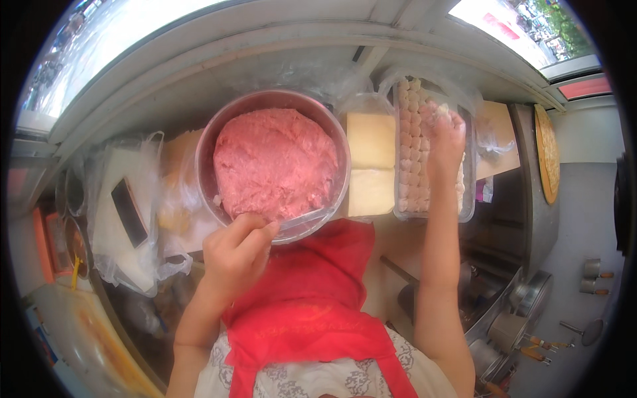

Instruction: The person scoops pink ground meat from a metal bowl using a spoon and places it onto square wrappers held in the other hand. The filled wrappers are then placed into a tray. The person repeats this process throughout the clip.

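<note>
A large round metal bowl (200, 164) of pink minced meat (276, 159) stands before me. At its near rim my left hand (239, 251) pinches the end of a thin, flat spatula-like strip (308, 218), which reaches over the meat's near edge. Right of the bowl lie two stacks of square dough wrappers, a yellower far stack (371, 142) and a paler near stack (371, 191). Over a clear plastic tray (468, 215) of small filled dumplings (412, 149) in tight rows, my right hand (445, 132) has a small pale dumpling (442, 110) in its fingertips.
At left, a phone (129, 211) lies on a white surface wrapped in a plastic bag (107, 239). A round flatbread (547, 154) rests at far right. Metal pots (507, 331) and a ladle (592, 331) are at lower right. A window ledge (298, 35) runs along the back.
</note>
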Demonstrator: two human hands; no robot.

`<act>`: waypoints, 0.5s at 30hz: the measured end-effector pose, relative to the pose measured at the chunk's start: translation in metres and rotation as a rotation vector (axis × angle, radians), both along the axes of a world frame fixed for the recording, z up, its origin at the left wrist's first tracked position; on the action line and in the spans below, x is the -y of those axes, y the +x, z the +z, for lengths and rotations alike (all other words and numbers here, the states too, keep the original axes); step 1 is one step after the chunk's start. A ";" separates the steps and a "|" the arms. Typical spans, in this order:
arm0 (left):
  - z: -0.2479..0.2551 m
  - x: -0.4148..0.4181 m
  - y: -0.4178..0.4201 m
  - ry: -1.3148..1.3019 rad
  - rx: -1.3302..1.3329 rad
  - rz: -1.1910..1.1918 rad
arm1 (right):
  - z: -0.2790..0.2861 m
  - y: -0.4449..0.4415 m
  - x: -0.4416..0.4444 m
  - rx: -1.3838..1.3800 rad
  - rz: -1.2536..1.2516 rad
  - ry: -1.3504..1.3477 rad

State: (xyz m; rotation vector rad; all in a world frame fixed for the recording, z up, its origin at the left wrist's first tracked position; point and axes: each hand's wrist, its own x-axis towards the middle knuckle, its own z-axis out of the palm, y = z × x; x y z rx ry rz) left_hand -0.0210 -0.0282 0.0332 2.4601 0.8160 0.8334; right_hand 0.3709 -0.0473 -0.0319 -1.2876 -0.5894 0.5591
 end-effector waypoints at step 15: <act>0.006 -0.002 -0.007 0.002 -0.076 0.067 | -0.060 0.148 -0.057 1.135 -0.076 -0.477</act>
